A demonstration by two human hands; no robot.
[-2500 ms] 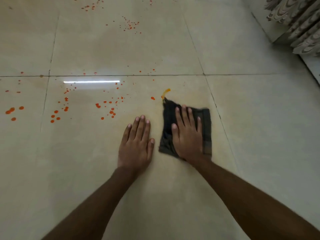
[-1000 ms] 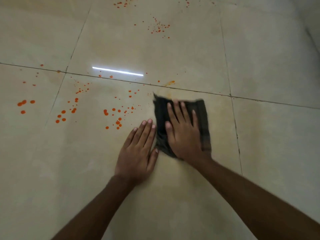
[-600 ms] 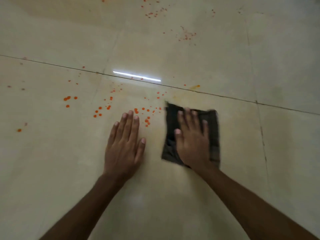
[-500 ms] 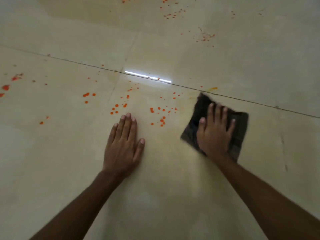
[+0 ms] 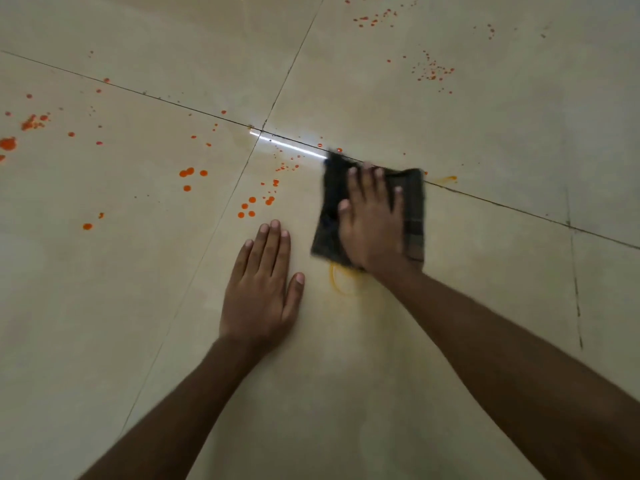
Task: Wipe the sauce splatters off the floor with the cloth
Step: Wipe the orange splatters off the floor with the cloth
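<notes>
A dark folded cloth lies on the beige tiled floor, its far edge on a grout line. My right hand presses flat on it with fingers spread. My left hand rests palm down on the bare tile just left of the cloth, holding nothing. Orange sauce drops lie just beyond my left fingertips. More drops spread to the left, and a bigger blot sits at the left edge. A thin yellowish smear curves on the tile at the cloth's near edge.
Fine orange specks dot the far tile at upper right, with another cluster near the top edge. A small yellow streak lies right of the cloth. A bright light reflection runs along the grout line.
My right hand has slid the cloth left and forward over a cluster of drops, leaving a yellowish smear behind it. My left hand stays flat on the tile. The view has shifted.
</notes>
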